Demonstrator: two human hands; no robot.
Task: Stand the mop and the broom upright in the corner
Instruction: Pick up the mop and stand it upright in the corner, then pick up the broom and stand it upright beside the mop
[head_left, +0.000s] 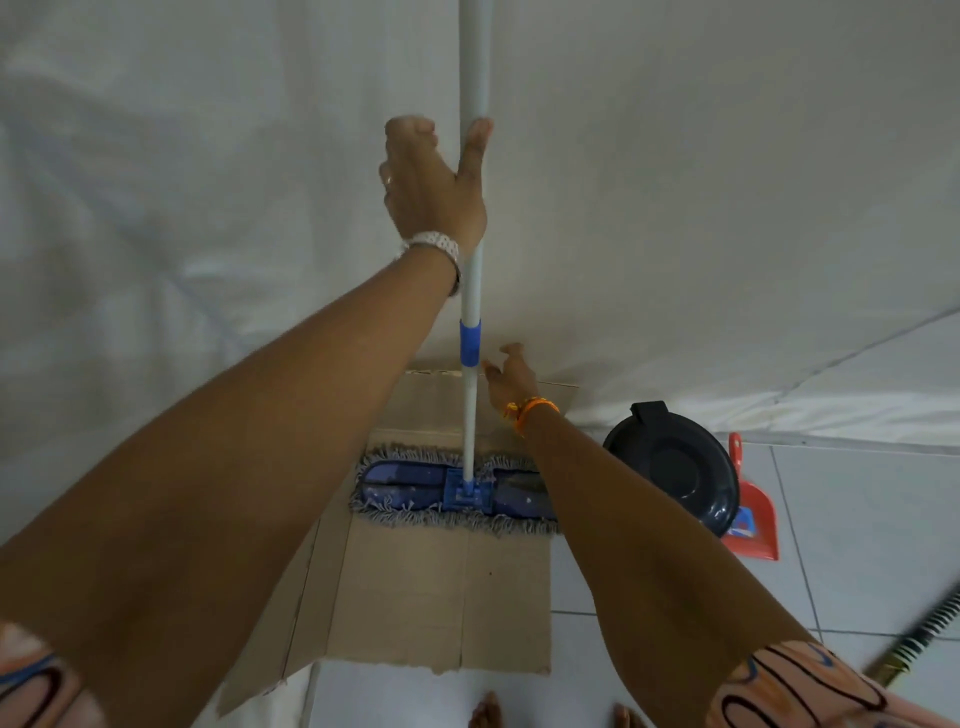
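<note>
Open left hand (434, 182) steadies the white-poled blue flat mop (470, 415) upright on cardboard – right hand (511, 376) released beside it – striped broom (919, 642) likely next.

Left wrist: white beaded bracelet (435, 248); ring on finger. Right wrist: orange band (530, 413). Short patterned sleeves (810, 686), bare feet.

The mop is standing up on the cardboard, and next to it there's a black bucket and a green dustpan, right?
Almost. The dustpan is red, not green, as the head view shows. The rest is right: the mop stands up with its head on the cardboard, and the black bucket sits beside it.
</note>
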